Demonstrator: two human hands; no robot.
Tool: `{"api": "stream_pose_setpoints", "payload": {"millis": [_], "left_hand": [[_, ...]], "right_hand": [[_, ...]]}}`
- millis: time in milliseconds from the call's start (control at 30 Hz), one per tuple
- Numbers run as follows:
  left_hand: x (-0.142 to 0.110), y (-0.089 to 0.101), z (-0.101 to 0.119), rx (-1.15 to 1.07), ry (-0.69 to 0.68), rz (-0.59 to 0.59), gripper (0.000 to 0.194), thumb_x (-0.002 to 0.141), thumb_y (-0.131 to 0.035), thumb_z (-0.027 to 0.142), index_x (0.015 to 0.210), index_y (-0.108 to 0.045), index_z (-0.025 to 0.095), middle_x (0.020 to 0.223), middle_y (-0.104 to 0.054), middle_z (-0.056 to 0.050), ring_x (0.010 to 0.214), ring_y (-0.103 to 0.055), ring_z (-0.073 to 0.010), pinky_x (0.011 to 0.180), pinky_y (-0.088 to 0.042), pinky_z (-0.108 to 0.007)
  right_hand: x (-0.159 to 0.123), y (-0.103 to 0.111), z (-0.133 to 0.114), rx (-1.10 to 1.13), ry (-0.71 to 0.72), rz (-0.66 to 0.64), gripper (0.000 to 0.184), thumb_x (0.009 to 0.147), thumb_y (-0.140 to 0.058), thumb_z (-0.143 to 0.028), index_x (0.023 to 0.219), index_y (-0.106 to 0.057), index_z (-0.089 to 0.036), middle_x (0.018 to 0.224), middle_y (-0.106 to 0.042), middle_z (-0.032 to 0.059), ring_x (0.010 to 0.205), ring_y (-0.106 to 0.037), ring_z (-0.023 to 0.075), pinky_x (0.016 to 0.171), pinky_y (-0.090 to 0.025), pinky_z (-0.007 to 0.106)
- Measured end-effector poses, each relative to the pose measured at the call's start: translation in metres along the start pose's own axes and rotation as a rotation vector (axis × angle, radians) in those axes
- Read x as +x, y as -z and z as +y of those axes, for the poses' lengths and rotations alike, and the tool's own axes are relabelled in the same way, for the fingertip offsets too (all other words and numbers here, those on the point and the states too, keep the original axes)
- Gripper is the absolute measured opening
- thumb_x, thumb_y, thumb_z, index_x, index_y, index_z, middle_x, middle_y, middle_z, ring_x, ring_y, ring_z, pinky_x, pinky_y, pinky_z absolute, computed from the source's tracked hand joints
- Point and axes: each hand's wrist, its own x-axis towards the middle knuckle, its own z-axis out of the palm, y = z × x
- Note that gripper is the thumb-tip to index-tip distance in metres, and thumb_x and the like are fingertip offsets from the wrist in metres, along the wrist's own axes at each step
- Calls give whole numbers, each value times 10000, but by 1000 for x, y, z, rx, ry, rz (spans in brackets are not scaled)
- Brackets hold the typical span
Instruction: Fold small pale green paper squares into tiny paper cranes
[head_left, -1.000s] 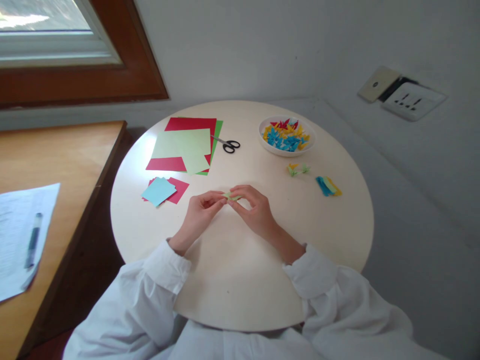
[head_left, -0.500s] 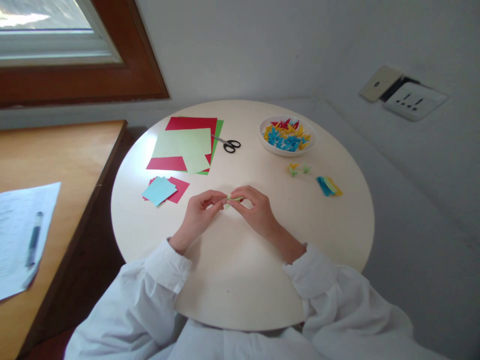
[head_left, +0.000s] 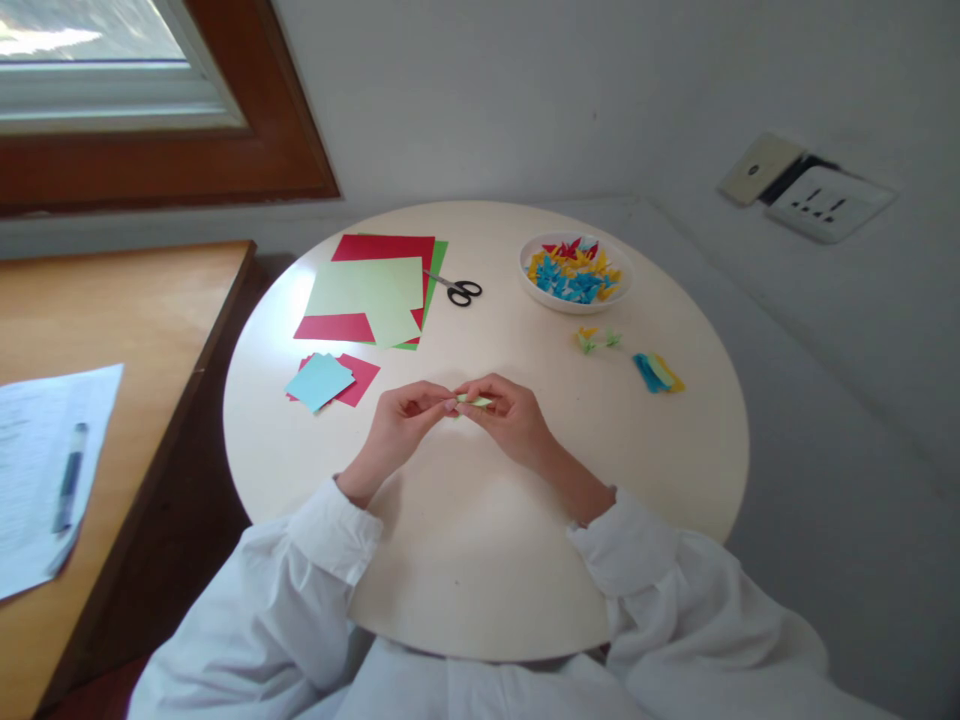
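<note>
A small folded piece of light green paper [head_left: 477,402] is pinched between my two hands over the middle of the round table. My left hand [head_left: 407,425] grips its left end with thumb and fingertips. From the other side, my right hand [head_left: 511,420] holds it between thumb and bent fingers. Fingertips cover much of the paper, so its exact folded shape is hidden. To the left of my hands lie light blue paper squares [head_left: 320,382] on top of red squares [head_left: 361,378].
Behind are large paper sheets [head_left: 367,285] with black-handled scissors [head_left: 463,292]. A white bowl [head_left: 526,287] holds folded red, yellow and blue paper figures. Small green and yellow figures [head_left: 589,342] and folded strips [head_left: 654,372] lie right. A wooden desk [head_left: 150,300] stands left.
My right fingers have shifted slightly on the light green paper, and more of it now shows between them. My left hand has barely moved. Everything else lies as before.
</note>
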Motion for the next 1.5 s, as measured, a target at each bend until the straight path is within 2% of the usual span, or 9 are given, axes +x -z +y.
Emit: {"api": "stream_pose_setpoints", "payload": {"millis": [367, 800, 1033, 1300, 1500], "left_hand": [[-1, 0, 6, 15, 46, -27, 192, 699, -687, 338, 682, -672, 147, 652, -659, -35, 608, -574, -127, 555, -422, -239], [1, 4, 6, -249, 281, -110, 99, 676, -690, 233, 681, -670, 137, 631, -627, -10, 626, -567, -113, 656, -442, -255], [2, 6, 6, -301, 324, -119, 99, 673, -694, 225, 676, -644, 140, 638, -608, 3, 627, -561, -100, 644, -434, -240], [2, 6, 7, -174, 278, -155, 153, 688, -692, 272, 652, -632, 136, 608, -591, 3, 602, -535, -98, 595, -402, -234], [3, 7, 5, -147, 345, -142, 148, 668, -691, 266, 614, -643, 137, 579, -597, -2, 566, -525, -92, 574, -398, -234]], "right_hand": [[-1, 1, -2, -93, 56, 42, 126, 742, -632, -311, 705, -587, -199, 692, -640, 4, 648, -613, 134, 618, -495, 269], [-1, 4, 2, -283, 72, 75, 115, 758, -594, -281, 700, -611, -184, 644, -615, -1, 570, -516, 111, 543, -399, 242], [-2, 6, 2, -290, 48, 65, 115, 751, -591, -271, 692, -612, -175, 635, -610, 2, 580, -529, 118, 557, -406, 245], [-1, 6, 4, -334, 67, 41, 116, 752, -577, -272, 688, -607, -179, 646, -604, 2, 596, -534, 119, 573, -411, 245], [-2, 4, 1, -372, 60, 53, 121, 743, -572, -266, 673, -605, -174, 620, -590, -9, 566, -506, 105, 539, -382, 228]]}}
